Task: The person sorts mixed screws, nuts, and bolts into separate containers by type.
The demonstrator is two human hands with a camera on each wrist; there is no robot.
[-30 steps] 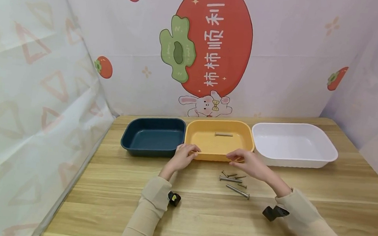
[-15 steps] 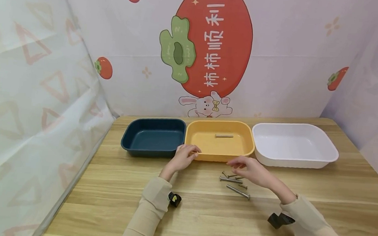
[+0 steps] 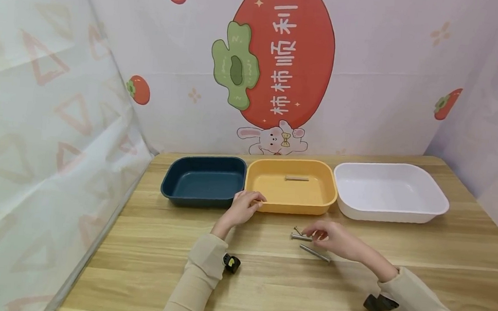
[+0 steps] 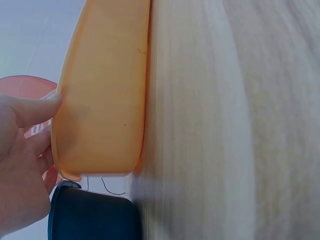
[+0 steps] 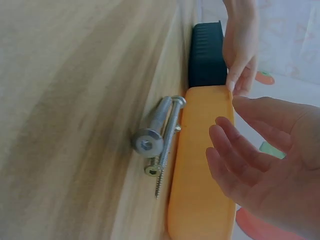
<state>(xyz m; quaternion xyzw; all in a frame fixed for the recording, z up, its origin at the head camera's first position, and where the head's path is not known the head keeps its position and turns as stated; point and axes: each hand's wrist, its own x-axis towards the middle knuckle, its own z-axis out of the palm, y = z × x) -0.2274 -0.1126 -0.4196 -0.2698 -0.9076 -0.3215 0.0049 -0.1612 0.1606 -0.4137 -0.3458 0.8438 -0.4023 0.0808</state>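
Observation:
At the near left corner of the yellow tray (image 3: 294, 209), my left hand (image 3: 243, 208) pinches the rim, with the thumb (image 4: 42, 110) outside and the other fingers over the edge. One bolt (image 3: 296, 179) lies inside that tray. My right hand (image 3: 334, 239) hovers over a small pile of fasteners in front of the tray, fingers loosely bent and holding nothing. A thick bolt (image 3: 315, 253), another long bolt (image 3: 298, 236) and a small screw (image 3: 297, 230) show there. In the right wrist view, a pointed screw (image 5: 158, 186) lies by the bolts; the head view hides some pieces behind the hand.
A dark teal tray (image 3: 201, 202) stands left of the yellow one, and a white tray (image 3: 389, 215) on its right. All three line the back of the wooden table (image 3: 264, 293). A printed cloth (image 3: 186, 62) hangs behind them.
My right hand has come away from the yellow tray's front rim, moving toward me and down over the screws and bolts. The left hand stays at the rim.

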